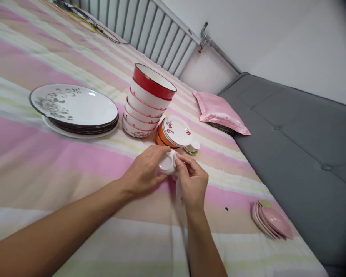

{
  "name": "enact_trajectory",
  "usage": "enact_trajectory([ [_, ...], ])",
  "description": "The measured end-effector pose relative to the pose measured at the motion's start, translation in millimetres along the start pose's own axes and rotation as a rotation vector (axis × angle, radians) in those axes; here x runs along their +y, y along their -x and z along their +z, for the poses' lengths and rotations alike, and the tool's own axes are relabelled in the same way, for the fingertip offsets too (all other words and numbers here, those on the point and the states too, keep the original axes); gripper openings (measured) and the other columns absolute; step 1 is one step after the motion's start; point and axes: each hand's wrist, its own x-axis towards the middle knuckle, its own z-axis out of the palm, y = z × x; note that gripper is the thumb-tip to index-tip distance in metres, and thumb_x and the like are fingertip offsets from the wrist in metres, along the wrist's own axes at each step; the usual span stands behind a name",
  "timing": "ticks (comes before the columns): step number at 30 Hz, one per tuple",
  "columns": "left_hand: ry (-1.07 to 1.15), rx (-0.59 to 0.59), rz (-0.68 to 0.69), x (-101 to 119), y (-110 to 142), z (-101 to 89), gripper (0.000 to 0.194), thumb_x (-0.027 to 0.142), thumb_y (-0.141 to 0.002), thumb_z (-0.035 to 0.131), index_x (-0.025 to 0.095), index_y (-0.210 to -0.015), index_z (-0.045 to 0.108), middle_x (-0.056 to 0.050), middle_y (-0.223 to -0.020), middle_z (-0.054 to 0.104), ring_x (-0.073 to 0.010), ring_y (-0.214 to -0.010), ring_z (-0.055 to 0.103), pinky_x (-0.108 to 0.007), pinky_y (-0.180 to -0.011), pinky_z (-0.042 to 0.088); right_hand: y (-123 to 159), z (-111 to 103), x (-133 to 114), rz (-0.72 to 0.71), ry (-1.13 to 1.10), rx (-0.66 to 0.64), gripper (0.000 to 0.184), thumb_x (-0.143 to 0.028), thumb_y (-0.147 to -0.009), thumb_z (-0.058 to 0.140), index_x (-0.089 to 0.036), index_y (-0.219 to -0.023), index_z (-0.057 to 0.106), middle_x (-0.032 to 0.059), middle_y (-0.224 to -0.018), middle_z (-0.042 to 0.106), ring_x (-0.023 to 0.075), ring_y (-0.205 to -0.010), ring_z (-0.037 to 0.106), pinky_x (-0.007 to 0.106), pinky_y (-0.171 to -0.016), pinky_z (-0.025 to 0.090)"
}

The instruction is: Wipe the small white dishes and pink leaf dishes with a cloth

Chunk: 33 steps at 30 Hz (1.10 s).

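A small white dish (166, 164) is tilted up between my hands, with a round ring showing on its face. My left hand (145, 169) is closed on its left edge, thumb on top. Pinched in my right hand (193, 182) is a thin white wipe (178, 189), pressed to the dish's right edge and hanging below. Just beyond my hands, small white plates with red flowers (178, 130) rest on orange bowls (161, 134). Beside them is a little stack of small white dishes (194, 145) with green ones beneath.
Behind stands a tall stack of red and white bowls (150, 104). Large flowered plates (80, 107) are piled at left, pink dishes (276, 221) at right. A pink pillow (219, 111) lies by the grey headboard (291, 134). Cables (86, 21) cross the striped bedsheet (98, 154).
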Motion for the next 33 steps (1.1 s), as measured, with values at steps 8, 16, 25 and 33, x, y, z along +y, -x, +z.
enact_trajectory([
  [8, 0.071, -0.126, 0.134, 0, 0, -0.6, 0.051, 0.008, -0.073, 0.056, 0.019, -0.121, 0.040, -0.010, -0.119, 0.055, -0.0215, -0.113, 0.050, -0.040, -0.096, 0.041, -10, -8, 6, 0.354, -0.389, -0.125, 0.026, -0.033, -0.069, 0.071, -0.015, -0.086, 0.065, 0.0024, -0.076, 0.067, 0.0111, -0.058, 0.059, 0.021, -0.049, 0.046],
  [16, 0.173, -0.024, -0.011, -7, 4, 6.0, 0.066, 0.010, -0.068, 0.062, 0.021, -0.128, 0.036, -0.011, -0.127, 0.051, -0.0232, -0.120, 0.047, -0.043, -0.100, 0.041, -11, -9, 3, 0.379, -0.488, -0.074, 0.025, -0.032, -0.066, 0.072, -0.017, -0.083, 0.061, 0.0015, -0.082, 0.066, 0.0112, -0.068, 0.061, 0.021, -0.060, 0.048],
  [25, 0.782, -0.085, -0.575, -6, -3, 12.1, 0.059, 0.021, -0.063, 0.071, 0.013, -0.117, 0.048, -0.005, -0.080, 0.066, -0.0182, -0.071, 0.066, -0.034, -0.067, 0.056, -9, -4, 3, 0.174, -0.368, 0.063, 0.021, -0.034, -0.073, 0.066, -0.017, -0.085, 0.060, 0.0026, -0.082, 0.064, 0.0130, -0.075, 0.060, 0.024, -0.067, 0.048],
  [33, 0.814, 0.002, -0.489, -6, -2, 11.3, 0.085, 0.021, -0.062, 0.073, 0.024, -0.136, 0.030, -0.009, -0.109, 0.061, -0.0207, -0.090, 0.064, -0.034, -0.074, 0.055, 0, 6, 0, 0.092, -0.314, -0.003, 0.016, -0.029, -0.075, 0.065, -0.017, -0.086, 0.063, 0.0025, -0.079, 0.065, 0.0119, -0.069, 0.061, 0.024, -0.063, 0.050],
])
